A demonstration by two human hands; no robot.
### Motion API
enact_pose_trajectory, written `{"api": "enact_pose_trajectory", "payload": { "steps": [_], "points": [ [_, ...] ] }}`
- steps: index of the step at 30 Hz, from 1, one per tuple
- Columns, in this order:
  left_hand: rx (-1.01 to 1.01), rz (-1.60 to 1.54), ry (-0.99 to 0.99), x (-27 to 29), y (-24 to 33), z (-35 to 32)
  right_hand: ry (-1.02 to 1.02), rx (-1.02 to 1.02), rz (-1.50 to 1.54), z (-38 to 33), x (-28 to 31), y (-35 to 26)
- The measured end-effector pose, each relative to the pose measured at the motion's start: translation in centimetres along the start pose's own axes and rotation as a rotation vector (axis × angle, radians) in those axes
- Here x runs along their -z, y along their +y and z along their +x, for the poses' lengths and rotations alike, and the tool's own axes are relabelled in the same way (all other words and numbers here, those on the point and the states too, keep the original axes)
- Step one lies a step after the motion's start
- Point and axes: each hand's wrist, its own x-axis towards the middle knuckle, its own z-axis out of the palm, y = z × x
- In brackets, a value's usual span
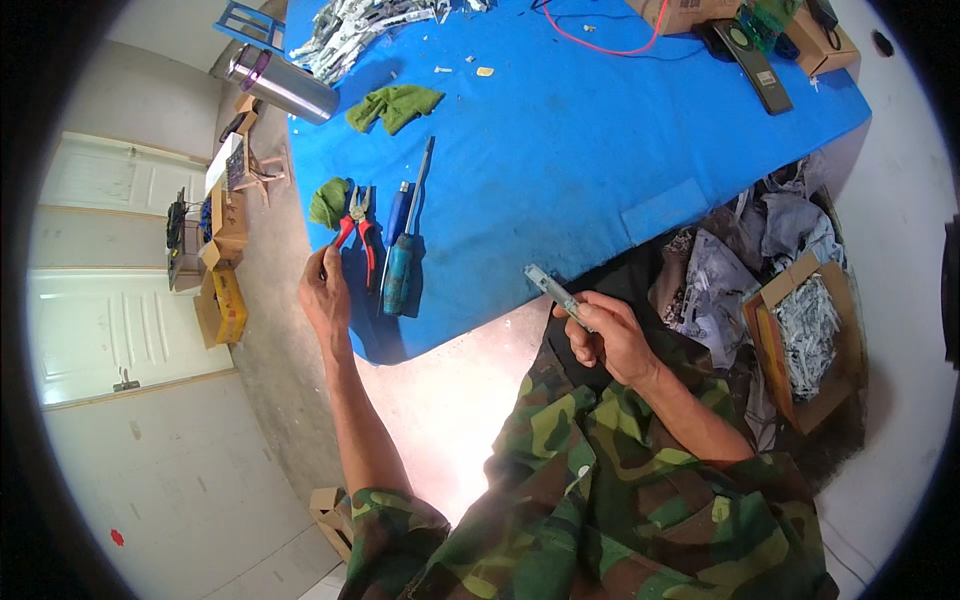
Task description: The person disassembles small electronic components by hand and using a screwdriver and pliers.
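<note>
A: Head view: what's in the R hand [612, 338]?
B: Slim pale-grey part [550, 287], gripped btwn thumb & fingers at its lower end.
A: Looks like?
B: Long, narrow, straight-sided. Fine surface detail too small to read. Lower end's hidden by the fingers.
A: Where is it exactly?
B: At the near edge of the blue table [520, 150], tilted, far tip pointing up & left, away from the body. Can't tell if the tip touches the tabletop.
A: L hand [325, 295]?
B: Fingers bent, right by one red handle of the pliers [358, 212]. Can't tell if they're closed on it or just beside it.
A: Pliers?
B: Red grips, metal head, lying w/ head away from the person, handles spread.
A: Stuff nearby?
B: Screwdriver w/ teal handle [398, 275] just R of the pliers, blue-handled tool [396, 212] btwn them. Small green cloth [328, 203] just L of the pliers' head.
</note>
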Motion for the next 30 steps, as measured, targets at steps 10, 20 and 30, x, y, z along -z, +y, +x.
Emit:
{"api": "enact_pose_trajectory", "payload": {
  "steps": [10,20,30],
  "points": [
    [-0.342,0.071,0.05,-1.3,8.5,-8.1,0.005,0.008,-0.002,0.0,0.1,0.2],
    [-0.388,0.368,0.015,-2.9,9.5,-8.3,-0.001,0.017,-0.019,0.1,-0.4,-0.3],
    [-0.518,0.214,0.045,-2.2,9.1,-9.1,0.027,-0.042,-0.013,0.3,-1.2,-1.0]
  ]
}}
